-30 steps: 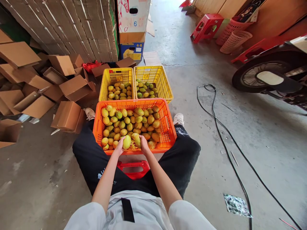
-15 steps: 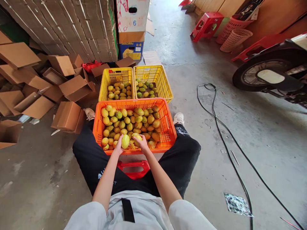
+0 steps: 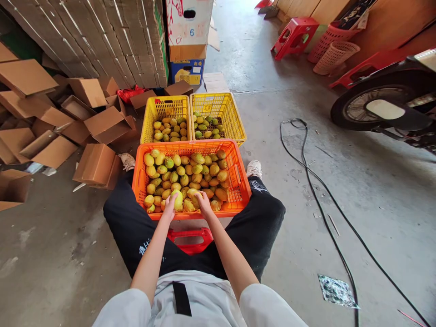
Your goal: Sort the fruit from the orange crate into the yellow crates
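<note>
An orange crate [image 3: 243, 190] stands between my knees, heaped with yellow, green and brownish oval fruits [image 3: 195, 169] whose exact kind I cannot make out. At its near edge my left hand [image 3: 169, 207] is closed round the side of a yellow-green oval fruit [image 3: 177, 200], its thumb on top. Just to the right, my right hand [image 3: 204, 205] grips a yellow oval fruit [image 3: 193, 197]. The two held fruits are close together but apart, low over the pile. The undersides of both fruits and some of my fingers are hidden.
Beyond the orange crate stand a left yellow crate [image 3: 146, 120] and a right yellow crate [image 3: 238, 120], each holding fruits. Cardboard boxes [image 3: 105, 125] lie scattered at left. A black cable [image 3: 315, 181], a motorcycle wheel [image 3: 368, 106] and a red stool [image 3: 295, 36] are at right.
The fruit in my left hand has turned and tilted, with the thumb now across its top. My right hand has shifted slightly, showing more of its fruit. The crates have not moved.
</note>
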